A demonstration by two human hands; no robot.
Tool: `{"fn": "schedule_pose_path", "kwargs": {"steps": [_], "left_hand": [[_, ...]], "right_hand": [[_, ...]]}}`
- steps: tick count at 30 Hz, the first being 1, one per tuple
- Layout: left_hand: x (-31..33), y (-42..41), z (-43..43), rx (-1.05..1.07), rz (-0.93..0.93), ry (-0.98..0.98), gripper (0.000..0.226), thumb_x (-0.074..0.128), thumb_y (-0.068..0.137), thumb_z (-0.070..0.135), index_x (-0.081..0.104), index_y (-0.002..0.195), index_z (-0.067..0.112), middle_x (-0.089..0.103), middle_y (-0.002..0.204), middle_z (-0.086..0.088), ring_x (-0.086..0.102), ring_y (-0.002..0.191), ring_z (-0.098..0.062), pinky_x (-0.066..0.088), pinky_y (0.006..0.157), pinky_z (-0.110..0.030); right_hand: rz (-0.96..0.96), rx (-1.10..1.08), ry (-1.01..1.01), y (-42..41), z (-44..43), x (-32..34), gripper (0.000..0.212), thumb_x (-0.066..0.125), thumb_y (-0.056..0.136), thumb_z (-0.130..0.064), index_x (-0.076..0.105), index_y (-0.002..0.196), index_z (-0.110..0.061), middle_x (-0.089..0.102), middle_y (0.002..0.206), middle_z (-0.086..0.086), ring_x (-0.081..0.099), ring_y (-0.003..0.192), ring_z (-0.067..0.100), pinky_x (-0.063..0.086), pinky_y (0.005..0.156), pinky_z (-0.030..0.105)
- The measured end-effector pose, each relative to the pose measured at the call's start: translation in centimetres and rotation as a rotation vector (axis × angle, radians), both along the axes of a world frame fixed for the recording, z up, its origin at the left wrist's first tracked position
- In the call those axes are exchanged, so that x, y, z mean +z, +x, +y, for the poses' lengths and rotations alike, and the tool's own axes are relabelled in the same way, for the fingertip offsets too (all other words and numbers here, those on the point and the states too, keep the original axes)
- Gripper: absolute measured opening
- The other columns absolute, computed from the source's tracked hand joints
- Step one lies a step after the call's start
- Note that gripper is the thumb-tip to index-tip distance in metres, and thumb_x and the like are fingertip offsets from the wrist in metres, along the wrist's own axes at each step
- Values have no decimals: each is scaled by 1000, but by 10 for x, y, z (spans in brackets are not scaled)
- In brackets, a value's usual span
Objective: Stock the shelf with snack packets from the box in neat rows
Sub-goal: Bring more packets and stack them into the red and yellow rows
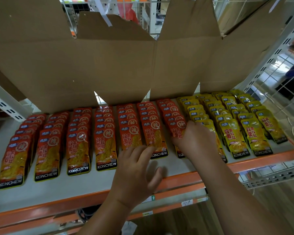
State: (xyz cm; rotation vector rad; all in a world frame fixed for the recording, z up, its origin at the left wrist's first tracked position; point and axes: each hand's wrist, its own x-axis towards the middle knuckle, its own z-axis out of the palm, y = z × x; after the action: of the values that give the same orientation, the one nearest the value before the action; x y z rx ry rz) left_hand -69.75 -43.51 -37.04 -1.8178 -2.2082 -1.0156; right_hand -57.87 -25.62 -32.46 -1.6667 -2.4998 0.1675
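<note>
Shelf stocking, near to far. Nearest you runs the orange front beam (41, 211), and behind it a bare strip of the shelf (58, 195).

Your left hand (136, 170) lies flat on that strip. Its fingers are spread and relaxed and grip nothing, and the fingertips touch the lower edges of two front packets in the red rows (105, 133).

Your right hand (195, 141) sits just beyond. Its fingers curl over the front red packet (176, 131) of the rightmost red row, where red meets the yellow rows (236, 126). That packet appears clamped under the hand, with only its left part and bottom corner showing.

Both colours run in overlapped files back to the cardboard box (92, 65), which stands opened out against the rear. Its inside cannot be seen, so you cannot tell how much stock remains.

Judged from the filled width, stocking is nearly complete. What is left seems to be seating this packet and squaring the uneven front line.
</note>
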Motion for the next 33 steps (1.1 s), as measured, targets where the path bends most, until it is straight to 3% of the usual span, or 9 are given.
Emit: {"fn": "schedule_pose_path", "kwargs": {"steps": [7, 12, 15, 19, 24, 28, 31, 33], "left_hand": [[-2, 1, 1, 58, 21, 6, 46, 60, 89, 45, 63, 125, 17, 67, 117, -2, 55, 112, -22, 44, 93, -40], [-3, 0, 2, 130, 15, -29, 48, 61, 89, 45, 66, 125, 14, 67, 120, -3, 60, 112, -27, 48, 92, -46], [-3, 1, 3, 165, 0, -33, 48, 60, 89, 44, 65, 127, 15, 66, 121, -3, 59, 112, -27, 49, 92, -47], [7, -4, 2, 245, -84, -32, 50, 63, 87, 42, 65, 130, 17, 65, 127, -2, 57, 121, -25, 48, 100, -48], [34, -14, -26, 306, -66, -36, 59, 61, 87, 46, 61, 138, 18, 62, 134, -2, 51, 128, -21, 38, 107, -34], [54, -30, -56, 367, -64, -54, 66, 61, 86, 52, 58, 143, 17, 59, 139, -4, 51, 132, -27, 44, 108, -51], [75, -37, -93, 410, -67, -8, 67, 60, 87, 54, 56, 144, 19, 56, 141, -3, 48, 134, -25, 44, 108, -51], [87, -39, -113, 431, -67, 26, 67, 60, 86, 53, 56, 144, 19, 56, 140, -2, 48, 134, -24, 44, 108, -51]], "right_hand": [[111, 46, 0, 7, -4, 7, 59, 67, 78, -64, 56, 113, -17, 61, 106, 5, 64, 96, 31, 51, 81, 42], [205, 179, 6, 11, -12, 9, 52, 54, 78, -63, 59, 110, -22, 59, 97, 1, 61, 88, 25, 52, 76, 40], [244, 268, -20, 11, -22, 8, 48, 61, 84, -56, 58, 116, -22, 59, 104, 1, 60, 94, 22, 52, 82, 42], [275, 361, -64, 4, -36, 11, 46, 56, 83, -56, 58, 118, -27, 60, 111, -2, 59, 102, 22, 52, 86, 44], [331, 454, -94, -9, -63, 20, 52, 66, 86, -48, 57, 131, -24, 59, 116, 1, 57, 107, 21, 49, 87, 37], [397, 546, -121, -19, -95, 33, 59, 66, 90, -45, 49, 142, -21, 55, 131, 0, 53, 120, 19, 46, 100, 35], [458, 598, -94, -26, -132, 51, 64, 67, 91, -41, 48, 147, -15, 52, 140, 2, 47, 131, 19, 41, 110, 37], [494, 618, -65, -29, -150, 62, 61, 69, 90, -37, 51, 144, -13, 55, 138, 3, 49, 130, 20, 41, 107, 36]]}}
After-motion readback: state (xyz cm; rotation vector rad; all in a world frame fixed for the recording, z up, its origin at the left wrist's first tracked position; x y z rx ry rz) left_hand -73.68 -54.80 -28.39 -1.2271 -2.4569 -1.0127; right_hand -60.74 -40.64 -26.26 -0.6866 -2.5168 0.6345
